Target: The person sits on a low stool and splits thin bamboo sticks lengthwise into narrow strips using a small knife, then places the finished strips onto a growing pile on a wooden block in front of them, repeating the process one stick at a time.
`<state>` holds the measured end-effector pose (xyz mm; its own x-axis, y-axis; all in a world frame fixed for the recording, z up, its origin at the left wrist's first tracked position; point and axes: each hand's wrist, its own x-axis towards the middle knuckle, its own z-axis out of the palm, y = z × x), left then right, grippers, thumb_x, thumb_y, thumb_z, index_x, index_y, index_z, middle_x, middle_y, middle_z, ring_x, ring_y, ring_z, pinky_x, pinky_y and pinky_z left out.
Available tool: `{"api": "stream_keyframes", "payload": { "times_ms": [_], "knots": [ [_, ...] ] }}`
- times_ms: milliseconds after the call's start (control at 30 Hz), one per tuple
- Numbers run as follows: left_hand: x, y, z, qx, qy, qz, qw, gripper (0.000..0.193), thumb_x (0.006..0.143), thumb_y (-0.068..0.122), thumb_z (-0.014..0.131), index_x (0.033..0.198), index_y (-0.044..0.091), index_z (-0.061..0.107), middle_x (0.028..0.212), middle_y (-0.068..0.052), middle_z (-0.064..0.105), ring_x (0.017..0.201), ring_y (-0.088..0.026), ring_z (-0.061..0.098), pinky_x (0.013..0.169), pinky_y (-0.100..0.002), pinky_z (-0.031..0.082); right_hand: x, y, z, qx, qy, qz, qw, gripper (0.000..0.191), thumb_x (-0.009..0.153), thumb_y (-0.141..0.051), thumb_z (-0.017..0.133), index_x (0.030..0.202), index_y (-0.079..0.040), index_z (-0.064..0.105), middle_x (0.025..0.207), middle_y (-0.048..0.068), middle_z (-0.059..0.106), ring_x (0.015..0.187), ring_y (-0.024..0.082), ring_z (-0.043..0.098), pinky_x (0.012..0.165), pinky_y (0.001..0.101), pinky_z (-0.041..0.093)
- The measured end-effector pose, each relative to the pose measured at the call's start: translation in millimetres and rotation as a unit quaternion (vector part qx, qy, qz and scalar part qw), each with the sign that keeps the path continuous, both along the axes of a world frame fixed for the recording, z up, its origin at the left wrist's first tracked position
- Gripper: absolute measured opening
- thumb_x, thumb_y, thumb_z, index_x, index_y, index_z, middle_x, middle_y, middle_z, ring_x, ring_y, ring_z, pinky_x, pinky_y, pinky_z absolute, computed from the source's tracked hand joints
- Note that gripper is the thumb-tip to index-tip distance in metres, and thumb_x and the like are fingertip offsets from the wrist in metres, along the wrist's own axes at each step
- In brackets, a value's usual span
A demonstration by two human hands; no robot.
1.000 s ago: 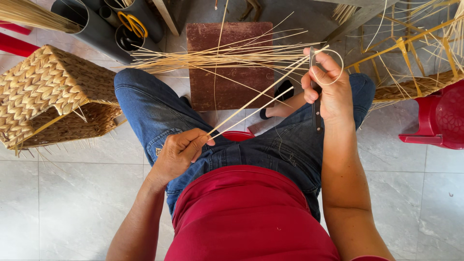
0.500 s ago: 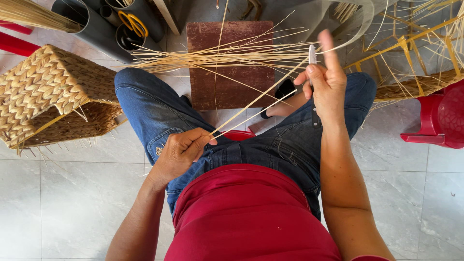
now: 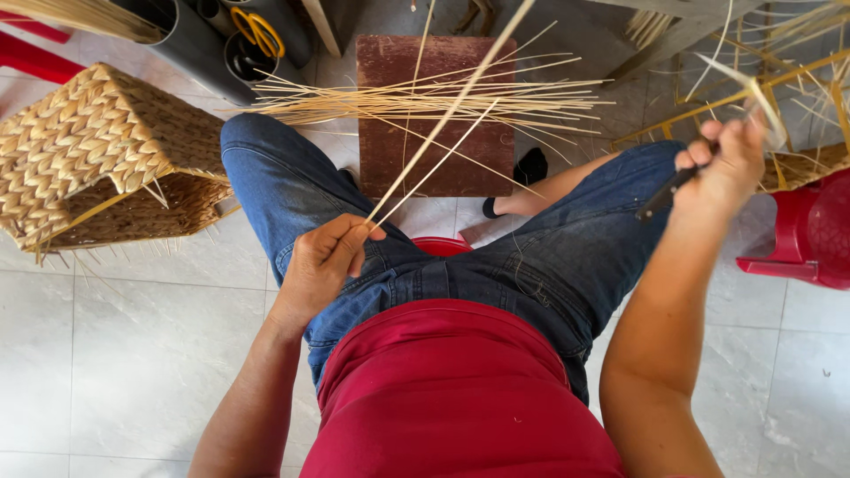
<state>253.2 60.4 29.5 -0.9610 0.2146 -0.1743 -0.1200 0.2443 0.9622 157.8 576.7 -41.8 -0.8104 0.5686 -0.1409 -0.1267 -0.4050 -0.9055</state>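
Note:
My left hand (image 3: pixel 323 265) rests over my left thigh and pinches the near end of a long pale cane strip (image 3: pixel 447 115) that slants up and away past the top edge. My right hand (image 3: pixel 722 164) is out to the right above my right knee, closed on a dark-handled knife (image 3: pixel 664 190); a thin pale shaving (image 3: pixel 753 88) curls up from that fist. A loose bundle of cane strips (image 3: pixel 416 97) lies across a dark red wooden board (image 3: pixel 438 168) on the floor ahead of my knees.
A woven basket (image 3: pixel 97 164) lies tipped on the floor at the left. Dark plastic tubes (image 3: pixel 212 44) stand at the top left, one holding yellow-handled scissors (image 3: pixel 261 31). A red plastic stool (image 3: pixel 810 235) and a yellow cane frame (image 3: pixel 753 93) are at the right.
My right hand has swept right and slightly down with the knife, away from the strip. The strip now points steeply up. My left hand has kept its grip.

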Motion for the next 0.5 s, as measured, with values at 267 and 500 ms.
{"api": "stream_keyframes", "payload": {
  "times_ms": [267,500],
  "knots": [
    [-16,29,-9,0.151,-0.095,-0.031,0.984,0.025,0.108,0.018,0.051,0.116,0.004,0.071,0.073,0.003,0.064,0.057,-0.002,0.053,0.05,-0.017,0.042,31,-89,-16,-0.005,-0.074,0.215,0.974,0.024,0.106,-0.024,0.068,0.118,-0.003,0.07,0.071,-0.002,0.053,0.052,0.006,0.042,0.049,0.0247,0.034],
    [-20,46,-3,0.201,-0.094,-0.05,0.974,0.026,0.109,0.022,0.053,0.116,0.004,0.071,0.073,0.002,0.063,0.056,-0.002,0.052,0.049,-0.018,0.041,51,-215,35,-0.069,-0.044,0.41,0.908,0.036,0.105,-0.022,0.06,0.135,-0.002,0.063,0.079,0.001,0.06,0.053,0.004,0.048,0.049,0.0203,0.038]
  ]
}}
